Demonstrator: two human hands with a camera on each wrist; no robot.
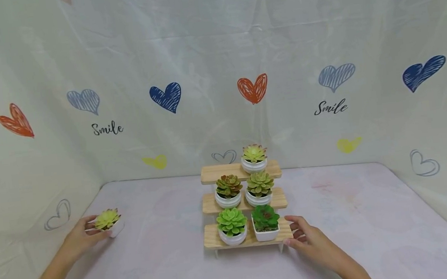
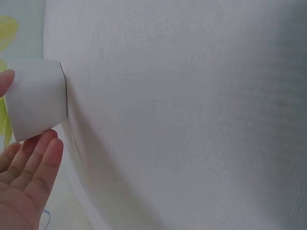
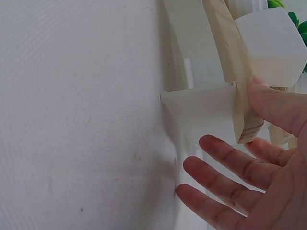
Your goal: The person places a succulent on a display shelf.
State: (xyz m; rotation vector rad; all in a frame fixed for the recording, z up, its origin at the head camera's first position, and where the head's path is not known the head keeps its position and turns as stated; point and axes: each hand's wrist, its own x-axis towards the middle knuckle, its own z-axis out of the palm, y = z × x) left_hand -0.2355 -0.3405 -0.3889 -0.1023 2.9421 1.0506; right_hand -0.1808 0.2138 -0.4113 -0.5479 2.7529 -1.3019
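Observation:
In the head view, a yellow-green potted succulent (image 1: 107,219) is at the left of the table, in my left hand (image 1: 81,237). The left wrist view shows its white angular pot (image 2: 36,98) between thumb and fingertips; whether it touches the table I cannot tell. A three-tier wooden plant stand (image 1: 213,234) stands right of centre. My right hand (image 1: 315,242) pinches the right end of its lowest board (image 3: 243,115), the thumb on top and the other fingers spread beyond. Beside that hand, a dark green succulent (image 1: 265,217) in a square white pot (image 3: 273,45) sits on the board.
On the lowest tier is also a bright green succulent (image 1: 232,221). The middle tier bears a reddish-brown succulent (image 1: 229,186) and a pale green one (image 1: 259,184). A yellow-green, pink-tipped succulent (image 1: 254,153) tops the stand. A heart-printed curtain (image 1: 214,131) borders the pale table (image 1: 172,272).

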